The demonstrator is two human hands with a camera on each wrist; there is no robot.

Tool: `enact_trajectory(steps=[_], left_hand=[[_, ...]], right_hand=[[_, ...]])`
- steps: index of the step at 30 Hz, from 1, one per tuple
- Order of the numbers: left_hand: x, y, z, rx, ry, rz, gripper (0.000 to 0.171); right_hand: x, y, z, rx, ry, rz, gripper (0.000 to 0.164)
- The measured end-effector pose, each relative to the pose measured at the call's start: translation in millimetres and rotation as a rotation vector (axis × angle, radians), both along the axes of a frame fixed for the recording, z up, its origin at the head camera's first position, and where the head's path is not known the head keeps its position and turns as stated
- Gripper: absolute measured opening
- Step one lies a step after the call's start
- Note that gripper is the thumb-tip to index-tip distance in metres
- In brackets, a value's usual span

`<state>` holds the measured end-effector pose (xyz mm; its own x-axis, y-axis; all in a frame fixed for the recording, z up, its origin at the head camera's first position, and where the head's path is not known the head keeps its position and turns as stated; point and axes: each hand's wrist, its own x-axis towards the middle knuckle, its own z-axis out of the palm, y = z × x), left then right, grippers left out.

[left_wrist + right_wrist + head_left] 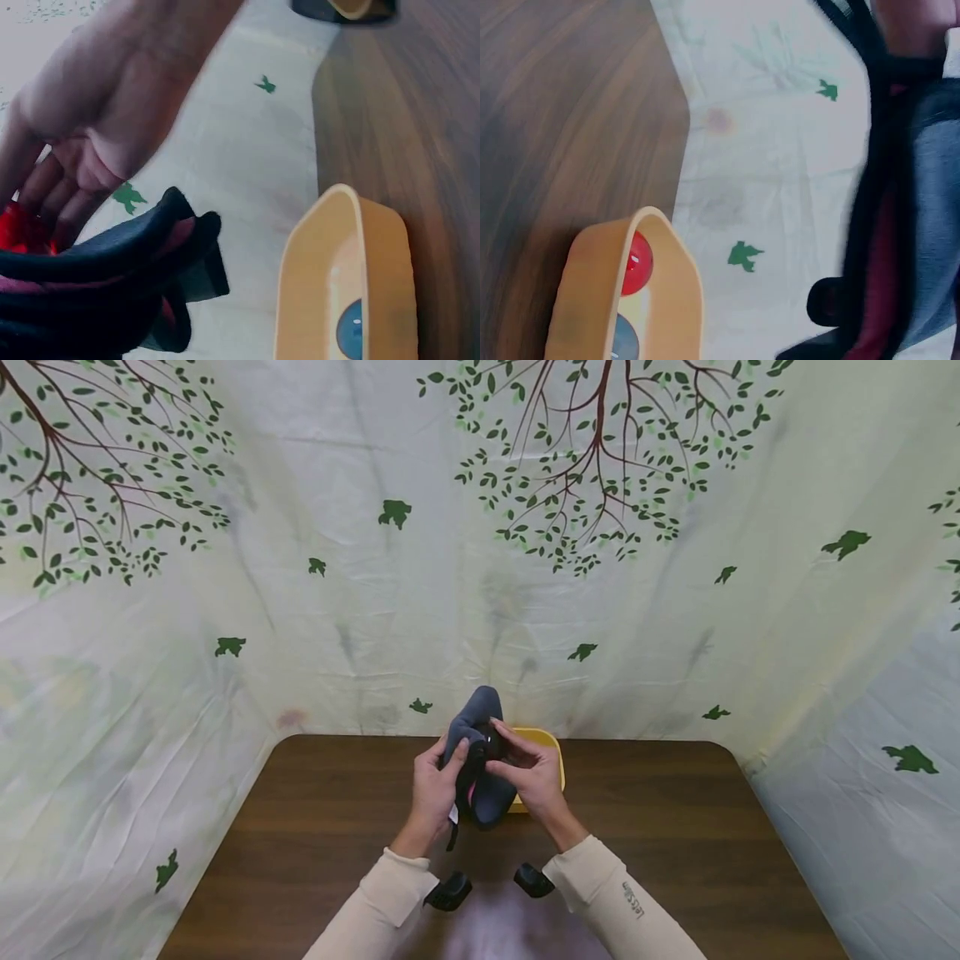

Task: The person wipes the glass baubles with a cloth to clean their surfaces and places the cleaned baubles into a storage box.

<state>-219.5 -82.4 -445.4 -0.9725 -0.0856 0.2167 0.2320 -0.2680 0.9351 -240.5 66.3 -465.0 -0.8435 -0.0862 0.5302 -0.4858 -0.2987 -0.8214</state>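
A dark blue cloth item [491,797] with black edging and a pink lining is held up in front of the body, over the near side of a yellow tray [558,760]. Its folded black-edged layers [112,277] show in the left wrist view. My left hand [437,785] grips its left side, thumb on top, beside a small white label [952,52]. From the right, my right hand [536,772] pinches a shiny rounded thing at the cloth's opening. In the left wrist view this shiny thing [21,229] looks red, partly hidden by fingers and cloth.
Inside the tray lie a red ball [637,262] and a grey-blue ball [626,339]. The brown wooden table [660,827] ends at a pale hanging cloth [480,610] printed with leaves and branches. Black wrist cameras [450,892] sit at both cuffs.
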Motion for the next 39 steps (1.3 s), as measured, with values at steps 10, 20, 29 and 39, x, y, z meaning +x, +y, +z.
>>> enact_trajectory(steps=[10,20,29,39], left_hand=[[-0.2,-5.4,-12.3,-0.130,0.181,0.002,0.049],[11.1,-9.0,4.6,-0.508,0.538,0.084,0.049],[2.9,-6.5,-16.5,-0.290,0.205,0.102,0.042],[6.6,-5.3,-15.5,-0.056,0.009,0.042,0.034]], right_hand=[[1.6,-7.0,2.9,-0.046,-0.136,-0.063,0.047],[0.3,-6.7,5.1,0.046,-0.356,-0.065,0.033],[1.6,-6.4,-1.9,0.056,-0.251,-0.054,0.037],[0.4,-0.8,-6.2,0.064,-0.021,0.066,0.050]])
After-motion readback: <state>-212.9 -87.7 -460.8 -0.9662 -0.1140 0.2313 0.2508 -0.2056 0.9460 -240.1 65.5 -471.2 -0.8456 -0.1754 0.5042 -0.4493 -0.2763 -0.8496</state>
